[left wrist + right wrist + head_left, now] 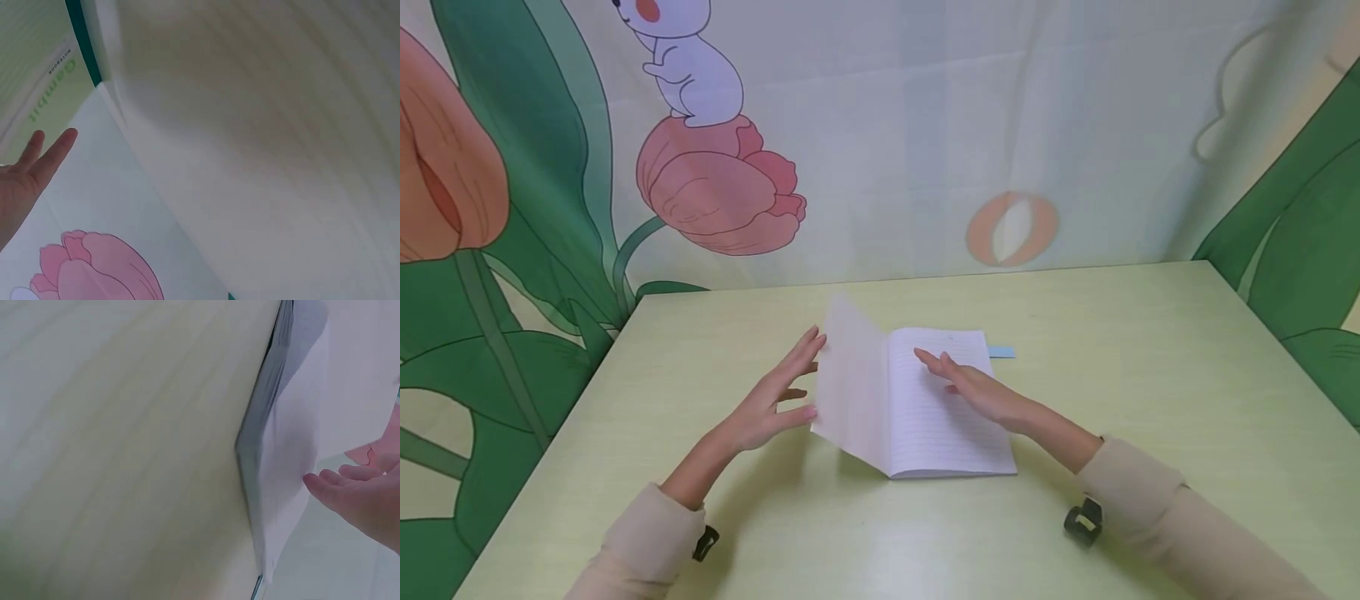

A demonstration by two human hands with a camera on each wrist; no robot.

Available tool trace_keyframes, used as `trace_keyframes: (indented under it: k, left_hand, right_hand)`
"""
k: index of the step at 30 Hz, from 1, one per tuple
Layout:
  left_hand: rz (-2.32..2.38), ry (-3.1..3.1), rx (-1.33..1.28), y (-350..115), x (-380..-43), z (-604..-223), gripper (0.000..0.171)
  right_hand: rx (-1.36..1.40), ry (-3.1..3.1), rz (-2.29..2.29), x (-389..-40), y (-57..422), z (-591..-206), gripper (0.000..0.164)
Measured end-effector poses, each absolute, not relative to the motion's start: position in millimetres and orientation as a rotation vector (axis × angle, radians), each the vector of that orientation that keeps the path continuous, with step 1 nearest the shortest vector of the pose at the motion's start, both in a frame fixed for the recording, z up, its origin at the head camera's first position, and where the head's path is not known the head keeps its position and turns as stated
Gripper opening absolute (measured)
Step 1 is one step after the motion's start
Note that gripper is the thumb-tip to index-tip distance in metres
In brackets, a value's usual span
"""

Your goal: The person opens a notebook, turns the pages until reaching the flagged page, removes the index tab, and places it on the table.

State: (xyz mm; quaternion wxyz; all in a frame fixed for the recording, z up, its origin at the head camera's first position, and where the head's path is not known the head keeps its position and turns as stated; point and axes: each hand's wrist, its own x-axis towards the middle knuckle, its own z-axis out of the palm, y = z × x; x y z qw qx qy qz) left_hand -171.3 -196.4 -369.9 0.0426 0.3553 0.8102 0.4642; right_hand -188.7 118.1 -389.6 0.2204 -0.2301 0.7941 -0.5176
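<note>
A notebook (940, 433) lies on the table, with a lined page showing on its right side. Its front cover (853, 392) stands tilted up on the left. In the left wrist view the outside of that cover (59, 103) is pale green, printed with "Gambit" and "notebook". My left hand (771, 404) is beside the cover's outer edge with fingers spread; whether they touch it I cannot tell. Over the lined page hovers or rests my right hand (977, 390), its fingers extended. Past the page's right edge sticks a blue tab (1002, 352).
The pale wooden table (1150, 375) stretches around the notebook on every side. Behind it hangs a cloth (880, 167) printed with tulips, leaves and a white animal. Dark devices (1083, 523) sit at both sleeve cuffs.
</note>
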Motion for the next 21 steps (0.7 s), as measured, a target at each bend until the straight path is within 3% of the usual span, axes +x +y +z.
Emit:
trace_keyframes:
  k: [13,21]
  left_hand:
    - [1.251,2.624,1.039,-230.0,-167.7,-376.5,0.069]
    - [1.015,2.753,0.917,-243.8,-167.6,-386.6,0.069]
  right_hand:
    - [-0.543,2.388,-1.362,-195.2,142.1,-396.5,0.062]
    - [-0.644,2.653,-0.842,-201.4,142.1,-408.9,0.079]
